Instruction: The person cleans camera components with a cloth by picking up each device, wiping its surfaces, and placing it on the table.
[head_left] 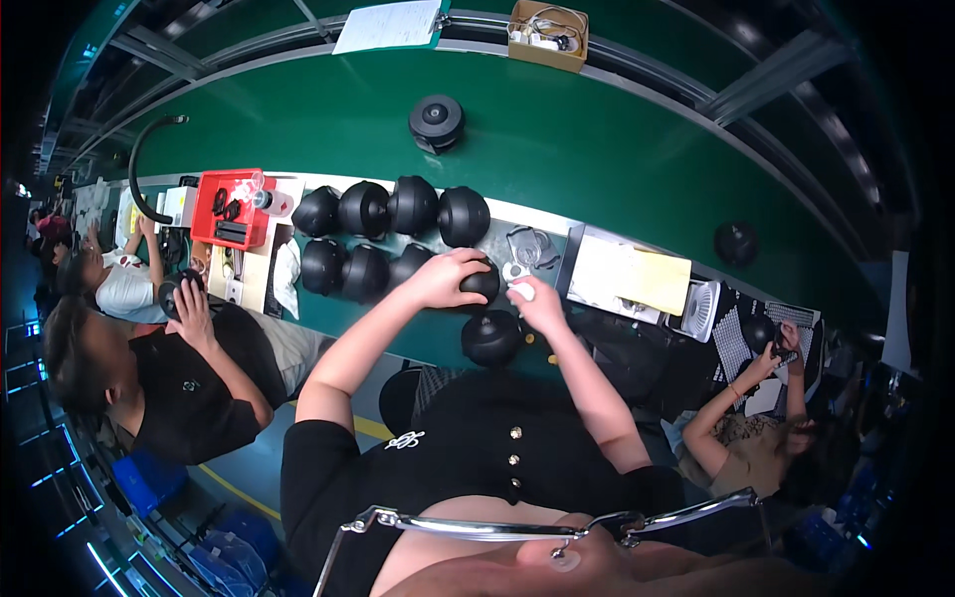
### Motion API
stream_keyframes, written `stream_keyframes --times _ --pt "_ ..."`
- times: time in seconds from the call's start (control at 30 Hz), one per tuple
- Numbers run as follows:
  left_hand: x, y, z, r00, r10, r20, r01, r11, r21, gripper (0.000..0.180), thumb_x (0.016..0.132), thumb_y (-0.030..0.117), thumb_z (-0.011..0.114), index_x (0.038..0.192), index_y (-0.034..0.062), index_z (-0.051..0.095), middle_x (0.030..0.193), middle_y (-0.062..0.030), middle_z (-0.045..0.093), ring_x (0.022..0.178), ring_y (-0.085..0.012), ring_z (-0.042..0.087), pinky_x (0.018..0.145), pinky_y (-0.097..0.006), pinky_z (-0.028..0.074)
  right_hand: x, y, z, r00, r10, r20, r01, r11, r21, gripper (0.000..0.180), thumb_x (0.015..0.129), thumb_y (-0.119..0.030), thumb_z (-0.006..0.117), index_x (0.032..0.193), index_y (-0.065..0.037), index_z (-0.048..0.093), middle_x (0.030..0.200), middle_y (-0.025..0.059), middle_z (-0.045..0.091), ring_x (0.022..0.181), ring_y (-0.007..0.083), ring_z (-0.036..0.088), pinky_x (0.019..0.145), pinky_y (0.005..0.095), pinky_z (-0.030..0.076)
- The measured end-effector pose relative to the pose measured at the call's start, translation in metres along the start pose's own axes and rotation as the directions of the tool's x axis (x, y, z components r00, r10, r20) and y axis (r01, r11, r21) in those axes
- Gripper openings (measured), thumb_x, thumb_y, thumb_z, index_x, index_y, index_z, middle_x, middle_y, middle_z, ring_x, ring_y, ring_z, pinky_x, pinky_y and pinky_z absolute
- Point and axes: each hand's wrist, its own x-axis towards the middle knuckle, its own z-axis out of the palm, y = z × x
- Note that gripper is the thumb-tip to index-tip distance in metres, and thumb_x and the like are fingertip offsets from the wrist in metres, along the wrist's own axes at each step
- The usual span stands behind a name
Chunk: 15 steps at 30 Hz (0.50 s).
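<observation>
My left hand (448, 280) is wrapped over the top of a black, round-bodied device (481, 286) and holds it at the bench's near side. Just to its right, my right hand (540, 304) grips a small white object (515, 276) whose tip is beside the device; its exact kind is too small to make out. Nearer to me sits another black round device (491, 338), touched by neither hand. Several more black round devices (365, 209) stand in two rows left of and beyond my left hand.
A clear plastic piece (532, 248) lies beyond my right hand, left of a box with papers (637, 276). A red tray (221, 231) of small parts stands left. On the green belt (597, 129) is a black device (436, 121). Co-workers (189, 368) sit on both sides.
</observation>
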Motion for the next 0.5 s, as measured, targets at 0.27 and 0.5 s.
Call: stream_keyframes --times 0.27,0.5 --pt "-0.013 0.073 0.04 0.831 0.192 0.522 -0.248 0.968 0.039 0.116 0.043 0.029 0.093 0.146 0.0161 0.041 0.151 -0.0196 0.036 0.145 -0.0377 0.026 0.118 -0.056 0.023 -0.057 0.038 -0.03 0.999 0.02 -0.049 -0.016 0.996 0.089 0.033 0.082 -0.03 0.076 0.105 -0.007 0.069 0.094 0.0174 0.072 0.091 0.0334 0.069 0.079 0.0397 0.054" --pt "0.017 0.065 0.061 0.825 0.152 0.545 -0.174 0.985 -0.011 0.107 0.046 0.027 0.09 0.14 0.0074 0.043 0.137 -0.0191 0.046 0.125 -0.0384 0.047 0.105 -0.044 0.042 -0.072 0.081 -0.011 0.98 -0.028 -0.195 0.063 0.982 0.177 0.034 0.092 -0.033 0.066 0.116 -0.008 0.066 0.105 0.0181 0.071 0.102 0.0297 0.069 0.087 0.0359 0.052"
